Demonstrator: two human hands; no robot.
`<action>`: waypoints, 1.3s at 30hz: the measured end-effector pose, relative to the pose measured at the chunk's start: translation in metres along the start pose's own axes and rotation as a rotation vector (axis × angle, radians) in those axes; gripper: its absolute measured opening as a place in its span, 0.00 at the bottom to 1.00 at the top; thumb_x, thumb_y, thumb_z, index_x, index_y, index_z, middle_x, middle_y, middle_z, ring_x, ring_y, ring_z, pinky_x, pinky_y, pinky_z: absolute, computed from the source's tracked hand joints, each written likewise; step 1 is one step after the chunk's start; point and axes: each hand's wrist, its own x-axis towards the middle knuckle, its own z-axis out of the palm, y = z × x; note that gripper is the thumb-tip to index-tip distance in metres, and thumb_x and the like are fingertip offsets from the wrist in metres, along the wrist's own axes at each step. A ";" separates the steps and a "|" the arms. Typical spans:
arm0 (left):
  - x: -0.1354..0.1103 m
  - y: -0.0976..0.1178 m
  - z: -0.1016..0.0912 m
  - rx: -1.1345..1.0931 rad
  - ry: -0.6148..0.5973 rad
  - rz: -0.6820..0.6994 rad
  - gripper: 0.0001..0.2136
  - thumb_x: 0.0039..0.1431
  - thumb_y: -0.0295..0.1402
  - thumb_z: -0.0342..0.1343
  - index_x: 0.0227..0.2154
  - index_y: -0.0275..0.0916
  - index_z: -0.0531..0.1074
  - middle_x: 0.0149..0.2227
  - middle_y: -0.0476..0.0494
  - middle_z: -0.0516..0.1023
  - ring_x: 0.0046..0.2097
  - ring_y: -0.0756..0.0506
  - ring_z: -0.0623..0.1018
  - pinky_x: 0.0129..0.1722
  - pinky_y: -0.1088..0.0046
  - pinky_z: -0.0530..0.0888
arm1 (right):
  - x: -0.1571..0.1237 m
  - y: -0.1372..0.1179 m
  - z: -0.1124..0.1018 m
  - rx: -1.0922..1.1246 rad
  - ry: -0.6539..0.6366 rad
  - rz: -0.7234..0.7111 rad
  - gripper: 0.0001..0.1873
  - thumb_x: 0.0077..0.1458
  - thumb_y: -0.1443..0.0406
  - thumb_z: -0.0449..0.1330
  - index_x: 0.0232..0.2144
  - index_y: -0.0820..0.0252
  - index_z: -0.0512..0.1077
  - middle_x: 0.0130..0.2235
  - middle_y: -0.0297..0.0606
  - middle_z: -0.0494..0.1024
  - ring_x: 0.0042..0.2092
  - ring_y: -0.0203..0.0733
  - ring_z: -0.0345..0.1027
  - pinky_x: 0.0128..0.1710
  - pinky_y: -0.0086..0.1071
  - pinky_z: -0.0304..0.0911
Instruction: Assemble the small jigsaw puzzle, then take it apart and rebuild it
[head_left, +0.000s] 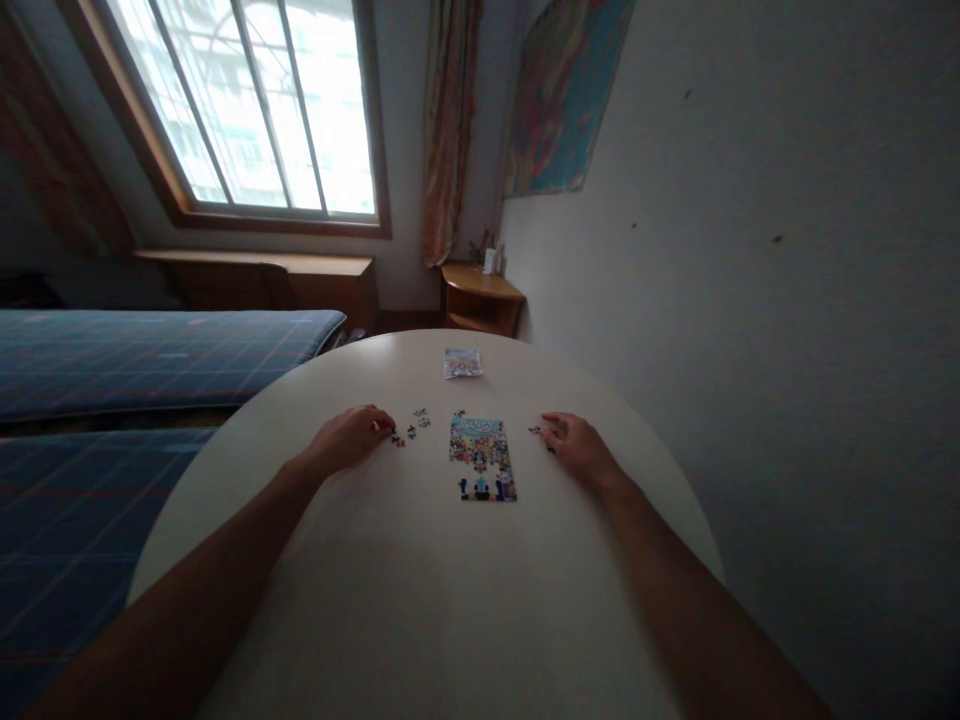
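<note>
A partly assembled jigsaw puzzle (480, 440) with a colourful crowded picture lies flat on the round white table (442, 580). Gaps show in its lower left part. To its left, my left hand (354, 434) is closed in a pinch, with a small dark puzzle piece at the fingertips. Several loose puzzle pieces (412, 432) lie between that hand and the puzzle. On the other side, my right hand (576, 446) rests low over the table, fingers apart. Its fingertips are beside small loose pieces (535, 430), partly hidden by the fingers.
A small printed picture sheet or packet (462, 363) lies toward the table's far edge. Left of the table are beds with blue plaid mattresses (165, 350). A wooden corner shelf (481, 284) stands beyond it, and a bare wall (787, 330) runs along the right.
</note>
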 end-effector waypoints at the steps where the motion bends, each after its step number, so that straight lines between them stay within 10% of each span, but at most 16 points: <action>1: 0.000 -0.001 0.001 -0.002 0.005 0.006 0.12 0.59 0.36 0.49 0.38 0.44 0.79 0.41 0.45 0.80 0.39 0.45 0.78 0.38 0.72 0.71 | 0.000 0.000 0.000 -0.001 0.003 -0.002 0.18 0.54 0.64 0.61 0.48 0.62 0.75 0.51 0.48 0.77 0.50 0.48 0.73 0.54 0.43 0.66; 39: 0.006 -0.006 0.011 -0.041 0.046 0.031 0.13 0.61 0.33 0.48 0.39 0.42 0.78 0.43 0.43 0.80 0.44 0.44 0.78 0.45 0.70 0.71 | 0.000 -0.001 0.000 -0.022 0.005 -0.043 0.16 0.53 0.64 0.61 0.45 0.62 0.76 0.50 0.47 0.77 0.53 0.49 0.70 0.58 0.44 0.61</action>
